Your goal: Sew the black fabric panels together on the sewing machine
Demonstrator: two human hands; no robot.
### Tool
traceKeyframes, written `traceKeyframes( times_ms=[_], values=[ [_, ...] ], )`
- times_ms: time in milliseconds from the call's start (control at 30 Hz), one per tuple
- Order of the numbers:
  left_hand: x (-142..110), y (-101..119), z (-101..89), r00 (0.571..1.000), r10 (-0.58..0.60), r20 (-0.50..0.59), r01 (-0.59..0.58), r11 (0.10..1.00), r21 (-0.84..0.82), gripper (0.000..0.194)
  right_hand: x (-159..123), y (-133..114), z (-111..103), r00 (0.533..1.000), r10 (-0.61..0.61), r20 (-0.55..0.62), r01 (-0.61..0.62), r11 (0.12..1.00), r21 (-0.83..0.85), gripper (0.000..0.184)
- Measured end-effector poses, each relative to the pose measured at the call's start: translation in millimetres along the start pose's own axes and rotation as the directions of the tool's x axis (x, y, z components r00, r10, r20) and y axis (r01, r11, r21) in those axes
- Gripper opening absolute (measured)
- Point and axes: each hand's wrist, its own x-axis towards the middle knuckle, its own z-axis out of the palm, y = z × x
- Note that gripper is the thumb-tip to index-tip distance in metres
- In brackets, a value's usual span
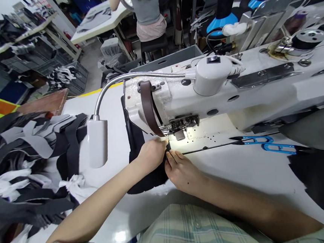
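A piece of black fabric [152,177] lies on the white table under the head of a sewing machine [182,93]. My left hand [152,154] is closed on the fabric, fingertips close to the lit needle area and presser foot [167,130]. Just to its right, my right hand [182,170] grips the fabric's right edge with bent fingers; its thumb is mostly hidden. Part of the fabric runs behind the left hand, along the machine's left end. A brown strap [149,107] hangs over the machine head in front of the needle.
Piled black and grey fabric strips [36,147] cover the table's left side. A gooseneck lamp [98,142] arches over the left. Blue-handled thread snips [256,139] lie at right, near more black fabric [323,183]. Another person [147,13] sits at a table beyond.
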Motion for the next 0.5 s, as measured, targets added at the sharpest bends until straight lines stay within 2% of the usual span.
traceKeyframes(
  times_ms=[167, 333, 433, 500],
  values=[
    [12, 5, -1.3, 0.999, -0.029, -0.021, 0.030, 0.999, 0.023, 0.025, 1, 3, 10, 0.997, -0.005, -0.081, -0.003, 0.995, -0.098, 0.032],
    [20, 5, 9.3, 0.981, -0.104, -0.165, 0.095, 0.994, -0.062, 0.022, 2, 1, 18, 0.988, 0.030, -0.151, -0.046, 0.993, -0.107, 0.031],
    [8, -4, 20.9, 0.962, -0.076, -0.263, 0.047, 0.992, -0.113, 0.019, 0, -5, 16, 0.980, 0.046, -0.193, -0.073, 0.988, -0.133, 0.029],
    [-3, -12, 29.6, 0.933, -0.023, -0.360, -0.012, 0.995, -0.095, 0.025, -2, -9, 14, 0.979, 0.051, -0.196, -0.080, 0.987, -0.142, 0.028]
  ],
)
